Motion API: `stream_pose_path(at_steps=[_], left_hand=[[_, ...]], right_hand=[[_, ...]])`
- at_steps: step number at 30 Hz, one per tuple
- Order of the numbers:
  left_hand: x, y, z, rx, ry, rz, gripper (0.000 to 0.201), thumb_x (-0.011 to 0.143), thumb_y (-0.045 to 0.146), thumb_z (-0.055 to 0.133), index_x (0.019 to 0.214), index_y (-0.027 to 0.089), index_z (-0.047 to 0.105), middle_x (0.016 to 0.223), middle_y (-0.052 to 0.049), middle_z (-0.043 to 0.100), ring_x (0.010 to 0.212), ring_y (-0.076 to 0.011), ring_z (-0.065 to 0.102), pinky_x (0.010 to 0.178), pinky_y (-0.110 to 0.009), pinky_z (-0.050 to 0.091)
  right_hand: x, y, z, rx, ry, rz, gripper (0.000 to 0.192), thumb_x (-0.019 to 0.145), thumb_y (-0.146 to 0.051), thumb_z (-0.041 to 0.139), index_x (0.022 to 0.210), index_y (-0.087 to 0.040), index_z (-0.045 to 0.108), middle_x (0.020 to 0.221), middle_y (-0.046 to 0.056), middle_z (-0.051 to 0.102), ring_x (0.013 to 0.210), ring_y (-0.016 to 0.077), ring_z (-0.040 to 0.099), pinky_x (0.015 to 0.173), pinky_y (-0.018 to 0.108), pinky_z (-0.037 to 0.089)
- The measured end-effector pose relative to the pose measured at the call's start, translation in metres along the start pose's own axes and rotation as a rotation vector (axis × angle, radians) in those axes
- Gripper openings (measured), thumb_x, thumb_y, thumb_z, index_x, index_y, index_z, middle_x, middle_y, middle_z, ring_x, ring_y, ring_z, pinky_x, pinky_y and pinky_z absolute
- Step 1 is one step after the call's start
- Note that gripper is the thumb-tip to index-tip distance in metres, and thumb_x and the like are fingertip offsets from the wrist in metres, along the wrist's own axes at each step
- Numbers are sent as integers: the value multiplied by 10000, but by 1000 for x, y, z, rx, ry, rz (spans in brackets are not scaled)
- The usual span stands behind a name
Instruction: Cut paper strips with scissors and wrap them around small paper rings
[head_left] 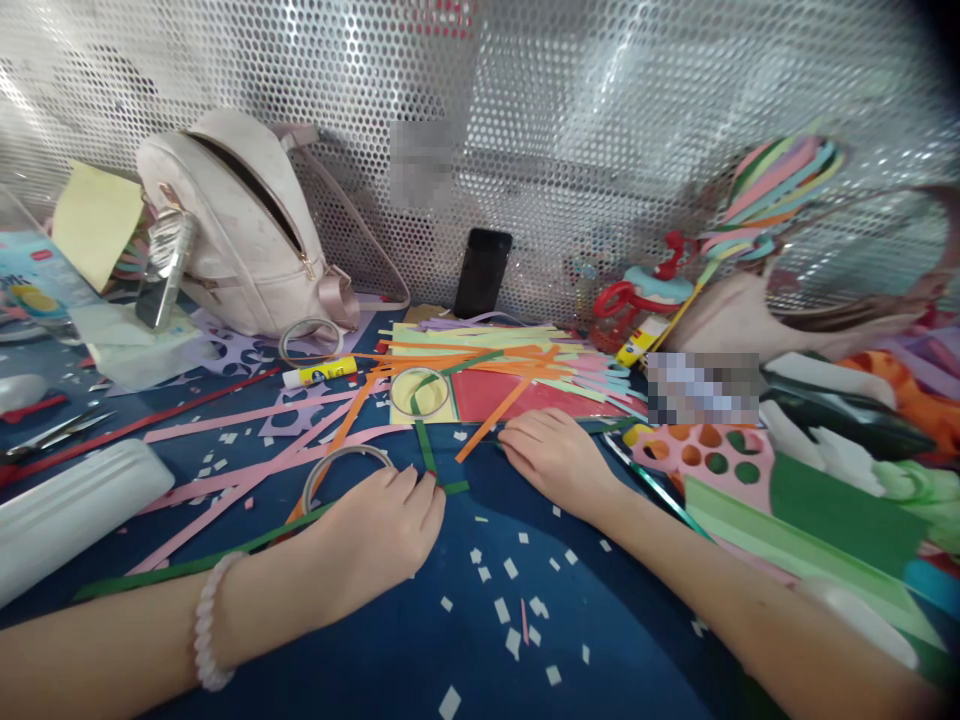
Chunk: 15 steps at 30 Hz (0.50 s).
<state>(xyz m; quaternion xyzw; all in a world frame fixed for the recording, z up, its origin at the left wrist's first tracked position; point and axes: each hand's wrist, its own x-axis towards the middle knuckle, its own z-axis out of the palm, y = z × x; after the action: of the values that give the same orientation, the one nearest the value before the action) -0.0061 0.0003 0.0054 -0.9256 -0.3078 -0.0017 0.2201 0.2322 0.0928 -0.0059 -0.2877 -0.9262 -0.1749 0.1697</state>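
Note:
My left hand (382, 535) lies palm down on the blue table (465, 650), its fingertips pressing a green paper strip (427, 450) that bends at a corner near a tape ring (341, 470). My right hand (551, 450) rests flat beside it, fingers touching the end of an orange strip (487, 425) at the edge of a red sheet (502, 395). A second tape ring (420, 390) sits on a yellow sheet just beyond the hands. Neither hand has anything closed in its fingers.
Several coloured strips (510, 355) are piled behind the red sheet, with a glue stick (319, 373), a black phone (482, 272) and a pale backpack (247, 235) against a perforated metal wall. Scissors (52, 432) and a white case (67, 510) lie left; punched pink paper (697, 455) and green sheets (825, 510) right.

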Motion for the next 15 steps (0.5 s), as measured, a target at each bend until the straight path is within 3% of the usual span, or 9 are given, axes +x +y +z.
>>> stream_pose_path(at_steps=[15], left_hand=[[-1, 2, 3, -12, -21, -19, 332, 841, 108, 397, 1128, 90, 564, 1097, -146, 650, 937, -247, 612, 749, -353, 472]], right_hand=[[-2, 0, -1, -9, -12, -4, 181, 847, -131, 491, 934, -128, 649, 851, 65, 684, 780, 192, 603, 713, 317, 399]])
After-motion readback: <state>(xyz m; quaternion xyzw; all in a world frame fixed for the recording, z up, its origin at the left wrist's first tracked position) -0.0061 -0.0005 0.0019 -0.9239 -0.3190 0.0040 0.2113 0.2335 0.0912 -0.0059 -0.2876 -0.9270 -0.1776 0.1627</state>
